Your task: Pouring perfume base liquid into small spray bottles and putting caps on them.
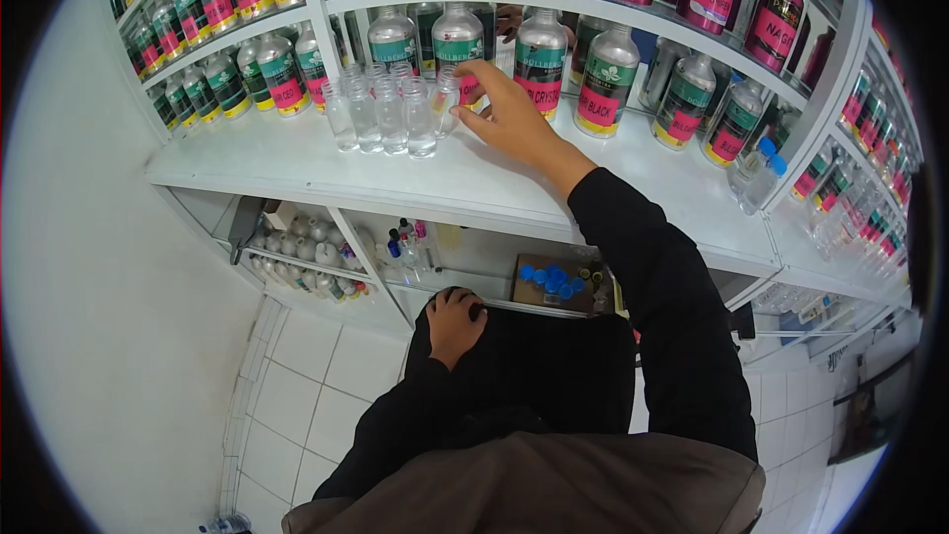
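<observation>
My right hand (511, 115) reaches over the white counter, thumb and fingers around a small clear bottle (445, 104) at the right end of a close cluster. Whether the fingertips press on it is hard to tell. The other clear bottles (420, 126) of the cluster stand upright in rows, uncapped, some with clear liquid visible near the bottom. Just behind them stand labelled metal bottles (393, 37). Resting on my knee, below the counter, my left hand (456, 322) holds nothing, its fingers slightly bent.
Shelves (563, 0) of labelled bottles rise behind the counter (519, 193). Two blue-capped clear bottles (764, 182) stand at the right. Under the counter, a cardboard box (526, 293) holds blue caps (552, 278); a lower shelf (311, 259) at left carries pale bottles.
</observation>
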Tool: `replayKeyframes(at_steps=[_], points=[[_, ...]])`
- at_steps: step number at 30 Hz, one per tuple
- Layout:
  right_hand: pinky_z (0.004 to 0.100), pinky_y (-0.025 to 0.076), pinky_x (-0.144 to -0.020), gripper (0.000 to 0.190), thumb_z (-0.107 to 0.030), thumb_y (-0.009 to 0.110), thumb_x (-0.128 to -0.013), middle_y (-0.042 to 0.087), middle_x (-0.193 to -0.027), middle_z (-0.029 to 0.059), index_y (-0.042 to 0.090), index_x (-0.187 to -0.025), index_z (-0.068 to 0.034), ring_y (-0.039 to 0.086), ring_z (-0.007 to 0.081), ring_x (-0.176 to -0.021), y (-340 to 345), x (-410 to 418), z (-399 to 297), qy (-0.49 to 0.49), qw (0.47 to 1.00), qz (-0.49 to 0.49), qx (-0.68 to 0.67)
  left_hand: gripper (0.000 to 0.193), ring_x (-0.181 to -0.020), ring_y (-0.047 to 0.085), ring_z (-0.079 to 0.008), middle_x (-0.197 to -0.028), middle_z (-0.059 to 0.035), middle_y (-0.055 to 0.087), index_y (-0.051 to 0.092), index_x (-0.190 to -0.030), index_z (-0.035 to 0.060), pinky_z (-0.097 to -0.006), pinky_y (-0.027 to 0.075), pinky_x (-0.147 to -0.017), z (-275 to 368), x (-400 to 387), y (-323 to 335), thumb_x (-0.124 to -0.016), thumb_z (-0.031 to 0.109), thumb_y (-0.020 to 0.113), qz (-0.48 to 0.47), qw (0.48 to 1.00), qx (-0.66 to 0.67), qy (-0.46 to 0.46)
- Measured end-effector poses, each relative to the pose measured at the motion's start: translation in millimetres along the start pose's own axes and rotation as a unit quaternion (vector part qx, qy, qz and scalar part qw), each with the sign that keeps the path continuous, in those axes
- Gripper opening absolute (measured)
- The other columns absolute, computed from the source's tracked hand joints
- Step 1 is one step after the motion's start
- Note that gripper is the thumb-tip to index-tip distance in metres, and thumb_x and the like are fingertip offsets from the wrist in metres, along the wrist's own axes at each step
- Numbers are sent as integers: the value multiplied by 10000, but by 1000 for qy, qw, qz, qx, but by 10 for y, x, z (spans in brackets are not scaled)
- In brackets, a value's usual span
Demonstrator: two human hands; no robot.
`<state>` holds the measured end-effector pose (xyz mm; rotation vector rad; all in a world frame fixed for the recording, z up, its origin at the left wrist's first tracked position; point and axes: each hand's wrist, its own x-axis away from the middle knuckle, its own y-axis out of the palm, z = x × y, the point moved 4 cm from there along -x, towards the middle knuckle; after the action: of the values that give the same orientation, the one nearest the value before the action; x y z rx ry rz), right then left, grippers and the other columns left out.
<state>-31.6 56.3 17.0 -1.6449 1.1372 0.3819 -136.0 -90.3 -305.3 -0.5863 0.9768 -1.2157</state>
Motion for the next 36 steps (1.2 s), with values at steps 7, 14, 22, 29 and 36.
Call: replayKeyframes(at_steps=[7,14,22,29,36], points=[[332,573,-687,328,-149,739,-872,663,-1060,86,561,-1124,-39,682,192,-832,-37,-31,37,-16,998,55,-15,215,-1276,477,-276,-1214,28,640,728,-998,211,-475,323,-1062,-15,0,12,-812,314,699,-5,1000,6,-7],[321,579,-696,314,-142,764,-849,672,-1003,88,578,-1076,-30,683,193,-835,-45,-26,65,-1,997,75,-12,207,-1275,478,-272,-1199,26,643,728,-993,210,-473,326,-1060,-26,4,15,-811,306,701,1,1000,9,-4],[289,579,-740,291,-88,768,-817,659,-974,65,577,-1026,-22,679,163,-868,-159,10,116,51,992,104,-45,205,-1271,481,-267,-1201,26,644,729,-993,210,-470,332,-1055,3,8,-16,-810,299,702,0,1000,12,0],[273,567,-763,300,-81,783,-795,649,-938,51,574,-1003,-29,663,144,-863,-367,91,102,64,992,104,-37,209,-1261,489,-263,-1206,13,645,731,-997,210,-472,335,-1056,12,2,-16,-810,301,703,-2,1000,10,1],[249,554,-767,320,-72,800,-772,630,-938,26,588,-1010,-36,629,103,-844,-701,189,146,71,991,113,-28,220,-1266,485,-260,-1207,15,643,730,-1000,205,-471,333,-1061,4,-16,-2,-807,308,705,-1,1000,8,4]])
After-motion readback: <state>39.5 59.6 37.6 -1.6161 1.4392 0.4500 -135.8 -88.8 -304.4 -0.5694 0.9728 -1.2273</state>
